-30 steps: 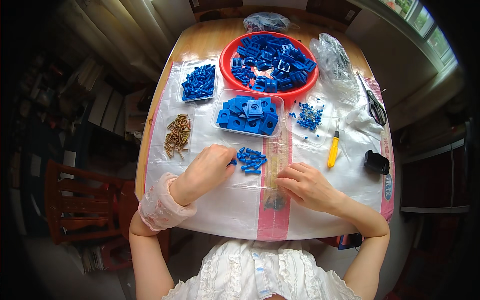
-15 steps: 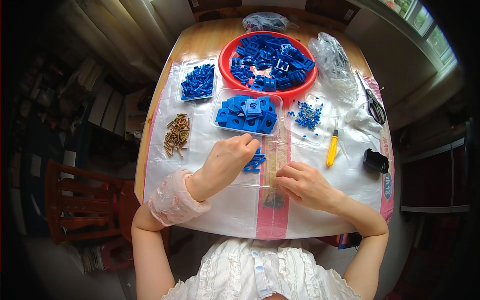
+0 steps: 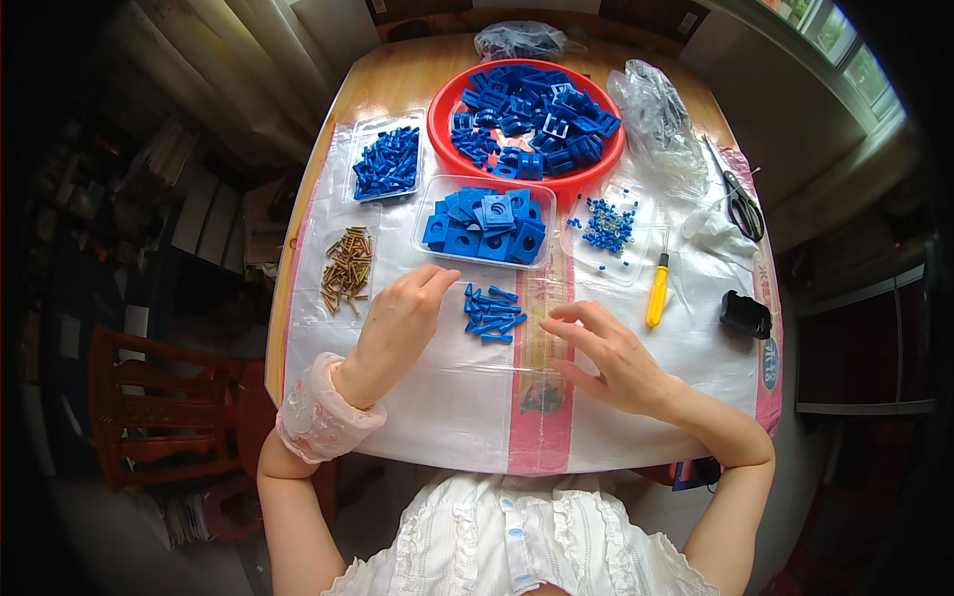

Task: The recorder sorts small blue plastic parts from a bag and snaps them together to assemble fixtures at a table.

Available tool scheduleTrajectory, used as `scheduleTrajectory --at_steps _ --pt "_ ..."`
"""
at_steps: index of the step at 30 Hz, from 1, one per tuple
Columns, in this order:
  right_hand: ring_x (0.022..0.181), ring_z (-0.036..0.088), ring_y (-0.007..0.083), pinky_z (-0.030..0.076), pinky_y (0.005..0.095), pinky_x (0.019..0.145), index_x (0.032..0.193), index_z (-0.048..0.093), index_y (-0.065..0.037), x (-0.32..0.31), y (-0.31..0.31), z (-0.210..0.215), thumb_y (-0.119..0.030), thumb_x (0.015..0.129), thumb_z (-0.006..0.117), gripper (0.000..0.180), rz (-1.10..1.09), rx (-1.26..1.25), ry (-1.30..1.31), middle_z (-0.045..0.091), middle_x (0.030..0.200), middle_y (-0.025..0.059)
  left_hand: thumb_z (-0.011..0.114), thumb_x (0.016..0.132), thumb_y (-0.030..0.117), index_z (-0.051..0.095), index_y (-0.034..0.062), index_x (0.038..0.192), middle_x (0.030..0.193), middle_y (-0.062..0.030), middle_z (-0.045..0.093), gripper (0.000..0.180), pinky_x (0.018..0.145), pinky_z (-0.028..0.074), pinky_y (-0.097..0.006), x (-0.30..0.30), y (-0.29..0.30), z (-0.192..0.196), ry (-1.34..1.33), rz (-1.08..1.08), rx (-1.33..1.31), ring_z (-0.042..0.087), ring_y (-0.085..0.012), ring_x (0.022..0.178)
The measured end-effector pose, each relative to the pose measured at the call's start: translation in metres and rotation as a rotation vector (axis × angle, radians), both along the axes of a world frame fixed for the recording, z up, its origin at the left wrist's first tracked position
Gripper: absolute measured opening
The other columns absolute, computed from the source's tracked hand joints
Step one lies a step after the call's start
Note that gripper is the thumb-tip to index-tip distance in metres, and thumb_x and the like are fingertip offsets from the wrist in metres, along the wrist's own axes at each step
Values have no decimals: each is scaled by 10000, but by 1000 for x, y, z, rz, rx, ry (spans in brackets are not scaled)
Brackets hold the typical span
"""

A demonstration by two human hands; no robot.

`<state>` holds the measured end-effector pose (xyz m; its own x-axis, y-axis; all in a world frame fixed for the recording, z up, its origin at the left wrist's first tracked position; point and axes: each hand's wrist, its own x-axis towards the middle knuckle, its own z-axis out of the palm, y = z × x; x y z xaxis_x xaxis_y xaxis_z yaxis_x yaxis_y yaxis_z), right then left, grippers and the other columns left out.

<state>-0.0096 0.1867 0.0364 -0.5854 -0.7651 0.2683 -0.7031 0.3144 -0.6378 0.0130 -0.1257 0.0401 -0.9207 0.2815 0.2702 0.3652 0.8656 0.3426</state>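
Note:
My left hand (image 3: 402,313) is over the sheet, left of a small pile of narrow blue plastic pieces (image 3: 493,316). Its fingers are pressed together in a pinch; what they hold, if anything, is hidden. To the right of that pile is my right hand (image 3: 618,366), open, with thumb and fingers apart and nothing between them. Just beyond the pile stands a clear tray (image 3: 422,260) of flat square blue plates with round holes (image 3: 462,240). Brass-coloured screws (image 3: 348,270) lie heaped on a clear lid, near my left hand.
A red basin (image 3: 437,124) of blue plastic parts stands at the back. Left of it is a clear tub of narrow blue pieces (image 3: 388,164). Tiny blue parts (image 3: 608,226), a yellow-handled screwdriver (image 3: 658,293), scissors (image 3: 743,207), a black object (image 3: 745,315) and plastic bags (image 3: 661,124) lie rightward.
My left hand has moved left off the small blue pile, uncovering it. My right hand's fingers have spread apart. The view has shifted slightly.

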Motion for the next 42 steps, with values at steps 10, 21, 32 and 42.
scheduleTrajectory --at_steps 10,21,32,42 --pt "1132 638 341 544 440 941 1283 640 -59 -5 -1 3 -66 919 747 379 75 120 38 621 1280 146 673 834 -47 712 -15 1216 1189 -142 762 386 936 599 -398 1 1 -12 164 -175 -9 729 -304 1056" --pt "1040 683 322 559 436 870 1204 647 -79 -2 4 10 -9 907 739 319 37 77 61 649 1220 142 740 954 52 779 49 1122 1038 -140 788 173 785 601 -379 4 -99 48 194 258 84 755 -299 889" --pt "1019 705 313 576 420 860 1162 693 -64 23 22 7 16 863 751 315 1 87 44 673 1203 135 774 945 324 763 63 1236 1050 -190 801 391 925 598 -481 -129 -156 11 -81 664 -17 774 -369 1006" --pt "981 720 309 591 397 808 1133 713 -53 14 25 -5 62 859 743 299 -11 -13 57 712 1136 126 734 934 64 680 -126 1319 938 -224 798 433 781 619 -340 -183 -172 -20 -205 527 260 801 -214 781"
